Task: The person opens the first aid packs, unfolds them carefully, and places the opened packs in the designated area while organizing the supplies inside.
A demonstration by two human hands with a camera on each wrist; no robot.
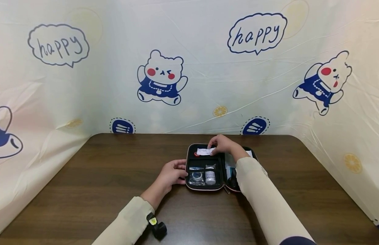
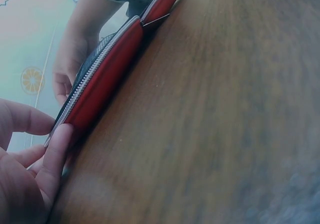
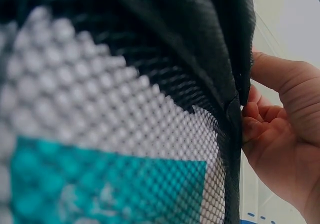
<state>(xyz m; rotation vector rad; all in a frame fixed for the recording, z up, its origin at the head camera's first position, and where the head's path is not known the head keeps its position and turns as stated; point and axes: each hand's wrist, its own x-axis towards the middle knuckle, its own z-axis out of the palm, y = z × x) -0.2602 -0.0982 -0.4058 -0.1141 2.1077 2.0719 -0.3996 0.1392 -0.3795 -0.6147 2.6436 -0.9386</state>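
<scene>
A zippered case [image 1: 204, 161] lies unfolded on the table, black inside, its outer shell red [image 2: 112, 66] in the left wrist view. My left hand [image 1: 171, 174] grips its left rim between thumb and fingers. Over the upper part of the left half, my right hand [image 1: 223, 144] pinches a small white packet [image 1: 203, 151]. A bit of red shows beside that packet. Below it, an elastic strap crosses a clear bag with a ring-shaped item [image 1: 196, 177] and a small white bottle [image 1: 210, 177]. My right forearm hides much of the right half.
A mesh pocket [image 3: 150, 119] with white and teal contents [image 3: 110, 179] fills the right wrist view. The brown wooden table [image 1: 116, 177] runs back to a printed cloth backdrop [image 1: 201, 85]. A zipper pull hangs at the case's front fold.
</scene>
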